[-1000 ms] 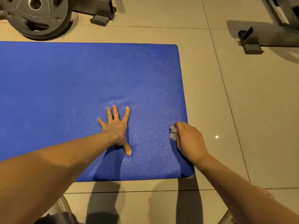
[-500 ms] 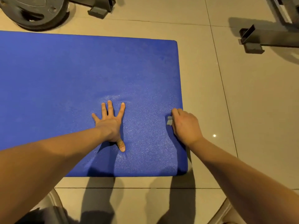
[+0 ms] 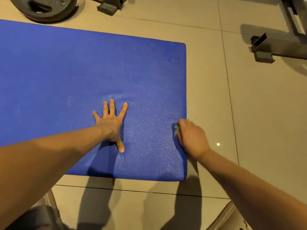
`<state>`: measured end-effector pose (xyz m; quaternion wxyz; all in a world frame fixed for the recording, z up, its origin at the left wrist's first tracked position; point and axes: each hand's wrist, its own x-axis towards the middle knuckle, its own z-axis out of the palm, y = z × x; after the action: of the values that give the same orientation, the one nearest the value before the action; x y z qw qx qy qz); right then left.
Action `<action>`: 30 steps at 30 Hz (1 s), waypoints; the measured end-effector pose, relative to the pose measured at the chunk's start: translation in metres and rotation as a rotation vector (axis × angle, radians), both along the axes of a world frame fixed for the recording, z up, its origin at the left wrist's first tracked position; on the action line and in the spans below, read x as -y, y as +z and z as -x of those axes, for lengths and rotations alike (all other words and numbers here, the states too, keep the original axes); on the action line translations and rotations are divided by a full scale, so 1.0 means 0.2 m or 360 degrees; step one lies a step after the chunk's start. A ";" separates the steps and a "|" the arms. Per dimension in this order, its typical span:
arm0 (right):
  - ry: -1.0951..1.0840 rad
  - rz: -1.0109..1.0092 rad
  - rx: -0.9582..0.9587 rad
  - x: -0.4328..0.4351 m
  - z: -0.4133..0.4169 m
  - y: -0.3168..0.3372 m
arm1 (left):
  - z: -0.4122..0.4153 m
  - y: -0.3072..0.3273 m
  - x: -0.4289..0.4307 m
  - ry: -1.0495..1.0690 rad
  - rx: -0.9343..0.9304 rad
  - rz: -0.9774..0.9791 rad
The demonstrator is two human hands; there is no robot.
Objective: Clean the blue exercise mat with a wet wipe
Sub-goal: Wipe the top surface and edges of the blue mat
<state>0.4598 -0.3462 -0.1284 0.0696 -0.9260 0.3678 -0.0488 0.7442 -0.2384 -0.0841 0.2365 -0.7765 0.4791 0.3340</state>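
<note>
Low in the frame, my forearms reach onto the blue exercise mat, which lies flat across the left and middle of the picture. My left hand presses flat at centre with fingers spread and thumb out, I judge to stop the mat sliding. At the mat's right edge my right hand, slightly blurred, curls its fingers over the wet wipe, a pale sliver placed, I think, to scrub that border. Beyond, glossy beige floor tiles run to a dark weight plate at upper left and a metal frame foot at upper right.
</note>
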 end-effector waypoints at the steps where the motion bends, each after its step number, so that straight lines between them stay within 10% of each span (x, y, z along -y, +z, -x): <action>1: -0.0109 0.0006 -0.0029 0.06 -0.05 -0.01 | 0.00 0.00 0.00 -0.0001 0.0003 0.0001; 5: -0.0177 -0.0186 0.0090 -0.13 0.00 0.00 | -0.01 -0.01 -0.01 -0.0014 0.0000 0.0007; 12: 0.1033 -0.0437 -0.0162 -0.36 0.18 0.11 | -0.01 -0.01 -0.01 0.0014 -0.0014 0.0023; 21: -0.0418 -0.0151 0.0119 0.17 -0.39 0.02 | -0.02 -0.04 -0.01 0.0010 -0.0013 0.0014; 27: 0.0971 -0.0693 -0.0262 -0.45 -0.20 0.15 | -0.02 -0.04 -0.02 0.0022 -0.0026 0.0048; 30: 0.1057 -0.0447 -0.0155 -0.23 -0.19 0.06 | -0.02 -0.05 -0.03 0.0036 -0.0038 0.0069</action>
<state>0.4980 -0.3000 -0.1171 0.1907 -0.9776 0.0531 0.0715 0.7485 -0.2329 -0.0931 0.2102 -0.7827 0.4803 0.3355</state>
